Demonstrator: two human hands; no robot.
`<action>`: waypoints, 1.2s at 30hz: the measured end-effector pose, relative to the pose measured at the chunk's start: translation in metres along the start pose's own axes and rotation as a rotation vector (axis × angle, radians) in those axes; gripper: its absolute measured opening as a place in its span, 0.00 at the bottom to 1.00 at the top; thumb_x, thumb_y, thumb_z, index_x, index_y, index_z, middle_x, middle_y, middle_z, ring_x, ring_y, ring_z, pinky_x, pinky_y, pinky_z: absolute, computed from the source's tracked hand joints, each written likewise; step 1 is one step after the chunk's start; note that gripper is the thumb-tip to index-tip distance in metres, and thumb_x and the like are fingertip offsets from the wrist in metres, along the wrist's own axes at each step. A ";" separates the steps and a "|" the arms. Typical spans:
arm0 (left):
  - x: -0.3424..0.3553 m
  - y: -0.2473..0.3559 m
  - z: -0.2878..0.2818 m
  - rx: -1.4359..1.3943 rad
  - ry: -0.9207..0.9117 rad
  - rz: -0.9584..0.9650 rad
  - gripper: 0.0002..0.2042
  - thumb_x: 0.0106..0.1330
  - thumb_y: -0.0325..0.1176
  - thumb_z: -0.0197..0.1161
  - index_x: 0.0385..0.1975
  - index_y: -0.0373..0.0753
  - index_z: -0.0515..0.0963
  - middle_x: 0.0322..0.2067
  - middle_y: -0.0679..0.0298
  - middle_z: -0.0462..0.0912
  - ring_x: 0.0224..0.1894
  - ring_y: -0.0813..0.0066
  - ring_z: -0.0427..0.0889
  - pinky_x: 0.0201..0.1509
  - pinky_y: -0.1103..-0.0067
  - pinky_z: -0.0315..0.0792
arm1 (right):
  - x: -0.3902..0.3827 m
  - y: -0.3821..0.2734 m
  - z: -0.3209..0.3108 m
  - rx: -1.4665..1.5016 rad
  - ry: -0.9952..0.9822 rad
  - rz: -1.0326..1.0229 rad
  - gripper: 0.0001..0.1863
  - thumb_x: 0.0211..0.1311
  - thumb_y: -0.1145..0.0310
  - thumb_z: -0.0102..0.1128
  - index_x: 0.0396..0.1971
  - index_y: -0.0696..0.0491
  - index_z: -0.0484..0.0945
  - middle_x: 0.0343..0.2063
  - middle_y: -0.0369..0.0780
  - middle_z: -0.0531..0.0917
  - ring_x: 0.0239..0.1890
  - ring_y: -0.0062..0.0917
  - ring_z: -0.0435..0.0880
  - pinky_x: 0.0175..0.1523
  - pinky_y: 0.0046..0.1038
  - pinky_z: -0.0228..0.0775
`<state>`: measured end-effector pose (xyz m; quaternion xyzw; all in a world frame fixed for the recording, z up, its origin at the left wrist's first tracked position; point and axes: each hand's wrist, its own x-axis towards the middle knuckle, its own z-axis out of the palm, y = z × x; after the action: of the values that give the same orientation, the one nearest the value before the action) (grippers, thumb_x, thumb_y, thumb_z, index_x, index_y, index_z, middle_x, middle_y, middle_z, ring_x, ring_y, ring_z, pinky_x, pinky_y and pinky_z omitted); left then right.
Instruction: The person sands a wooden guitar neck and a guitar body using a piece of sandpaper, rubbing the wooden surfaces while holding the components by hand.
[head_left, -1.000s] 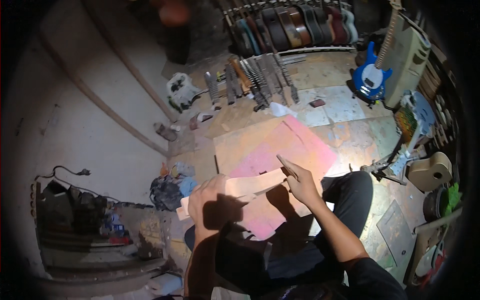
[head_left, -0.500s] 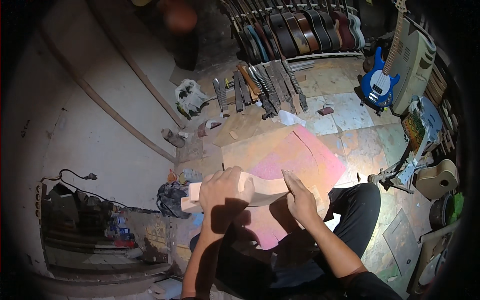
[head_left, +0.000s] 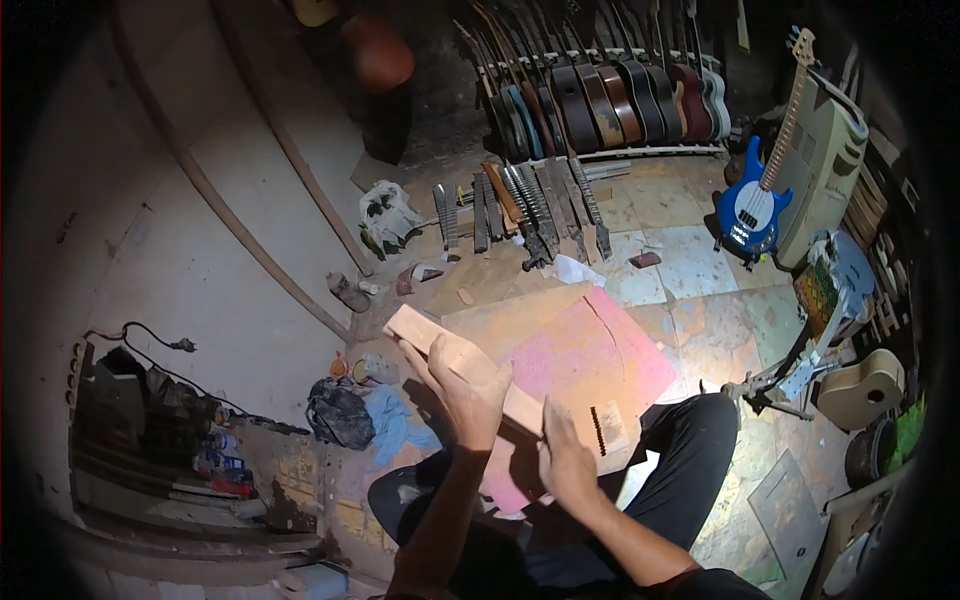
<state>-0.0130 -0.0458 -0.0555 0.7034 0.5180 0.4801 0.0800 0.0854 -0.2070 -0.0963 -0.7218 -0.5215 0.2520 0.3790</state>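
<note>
My left hand (head_left: 465, 405) grips a long pale shaped wooden piece (head_left: 412, 325), tilted with its far end toward the upper left. At the piece's lower right end, my right hand (head_left: 570, 460) is closed with fingers pressed close against the wood; what exactly lies within them is hidden. Beneath both hands lies a pink and tan board (head_left: 625, 355) on the floor, with a small pale block (head_left: 615, 428) bearing a dark jagged strip. My bent legs in dark trousers surround the board's near part.
Several guitar necks (head_left: 520, 205) lie ahead, before a rack of guitars (head_left: 620, 105). A blue bass (head_left: 750, 205) and an unfinished guitar body (head_left: 850, 390) stand at the right. A bundled dark bag (head_left: 340, 410) and cloth (head_left: 395, 430) lie left, near a wall with leaning poles (head_left: 240, 230).
The wooden piece has turned from nearly level to diagonal, its left end rising. My left hand has moved up with it and my right hand lower, toward me. The view has shifted slightly.
</note>
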 end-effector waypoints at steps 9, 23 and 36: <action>-0.002 -0.020 0.021 -0.337 -0.086 -0.271 0.35 0.54 0.25 0.74 0.66 0.31 0.70 0.53 0.47 0.84 0.56 0.53 0.86 0.63 0.64 0.78 | -0.027 -0.015 0.016 0.142 -0.148 -0.113 0.34 0.73 0.75 0.54 0.78 0.60 0.62 0.73 0.59 0.70 0.70 0.56 0.76 0.70 0.43 0.76; 0.038 0.011 0.012 -0.592 -0.640 -0.048 0.42 0.52 0.28 0.73 0.73 0.33 0.67 0.58 0.47 0.85 0.62 0.60 0.85 0.67 0.68 0.77 | 0.023 0.076 -0.065 0.301 0.093 -0.004 0.38 0.67 0.83 0.50 0.79 0.52 0.67 0.70 0.57 0.77 0.73 0.41 0.78 0.74 0.33 0.68; 0.003 0.008 0.065 -0.421 -1.017 -0.053 0.44 0.55 0.36 0.75 0.75 0.38 0.64 0.55 0.41 0.86 0.58 0.46 0.87 0.63 0.62 0.80 | 0.126 0.068 -0.094 -0.029 0.027 -0.309 0.40 0.62 0.82 0.56 0.77 0.50 0.69 0.73 0.52 0.74 0.74 0.47 0.75 0.73 0.36 0.72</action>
<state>0.0411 -0.0215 -0.0831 0.8022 0.3243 0.1706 0.4713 0.2365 -0.1264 -0.0922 -0.6416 -0.6249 0.1733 0.4096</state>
